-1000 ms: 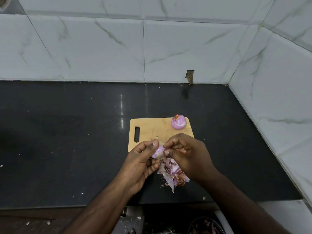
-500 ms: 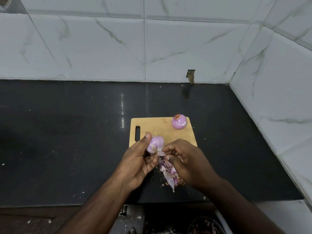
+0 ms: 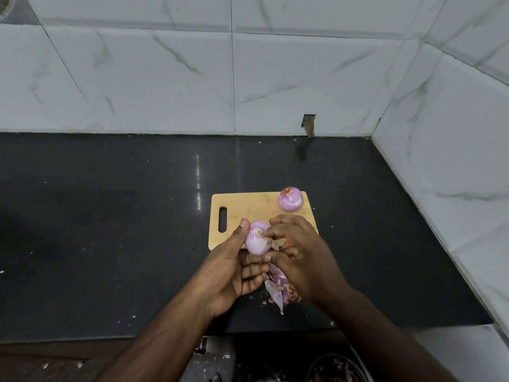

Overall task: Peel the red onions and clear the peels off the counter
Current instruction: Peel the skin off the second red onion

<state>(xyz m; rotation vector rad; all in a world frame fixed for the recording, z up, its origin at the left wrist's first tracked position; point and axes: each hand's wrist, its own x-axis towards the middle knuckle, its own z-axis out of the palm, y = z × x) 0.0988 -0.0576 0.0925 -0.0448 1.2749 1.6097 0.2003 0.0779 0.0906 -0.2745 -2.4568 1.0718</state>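
Pale purple and glossy, the onion in hand (image 3: 257, 238) looked almost fully stripped, its smooth inner flesh bare apart from a small dry wisp at the root end. The left hand (image 3: 234, 268) cradled it just above the near edge of the wooden cutting board (image 3: 248, 208), thumb on top and fingers curled beneath. The right hand (image 3: 297, 255) pinched at that root tuft with its fingertips, gripping the last scrap of skin, as best I could judge. A second peeled onion (image 3: 290, 199) sat on the far right corner of the board, round and shiny, with a reddish-brown stub on its crown. By this showing the peeling was close to finished: one bulb done, the other down to a trim. The clearing had not begun, since a heap of papery peels (image 3: 278, 288), thin, curled, and streaked pink and brown, lay on the dark polished worktop (image 3: 110, 230) just beside the board and partly under the right wrist, with small flecks scattered near it. White marble-veined tiles (image 3: 165, 78) backed the worktop. A dark bowl (image 3: 336, 368) at the bottom edge of the view, below the worktop, seemed to hold scraps, though its contents were too dim to name.
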